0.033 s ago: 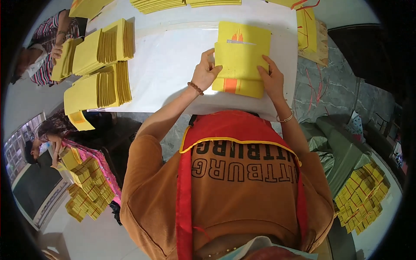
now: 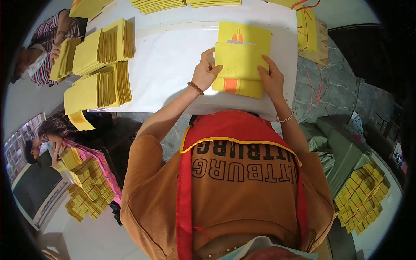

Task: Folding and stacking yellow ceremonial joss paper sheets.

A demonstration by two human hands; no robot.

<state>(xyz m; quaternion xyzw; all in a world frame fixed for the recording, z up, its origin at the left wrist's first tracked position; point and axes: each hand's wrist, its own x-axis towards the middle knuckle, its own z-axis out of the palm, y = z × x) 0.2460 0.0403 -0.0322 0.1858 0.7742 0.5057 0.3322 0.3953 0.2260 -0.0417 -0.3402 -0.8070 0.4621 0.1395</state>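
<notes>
A folded sheet of yellow paper (image 2: pixel 238 58) with orange print lies on the white tabletop in front of me. Its upper flap shows an orange flame-like figure and a small grey strip; an orange block shows at the near edge. My left hand (image 2: pixel 206 71) pinches the left side, thumb on top and index finger at the edge. On the opposite side my right hand (image 2: pixel 271 78) holds the paper the same way, its thumb resting on the fold. What lies under the sheet is hidden.
Yellow paper stacks stand at the table's left (image 2: pixel 89 89) and far edge (image 2: pixel 160 5). At far left a person's hand (image 2: pixel 56 51) holds more yellow paper. Tied yellow bundles are piled at lower left (image 2: pixel 91 186) and lower right (image 2: pixel 362 195). Red strings (image 2: pixel 318 89) lie on the floor.
</notes>
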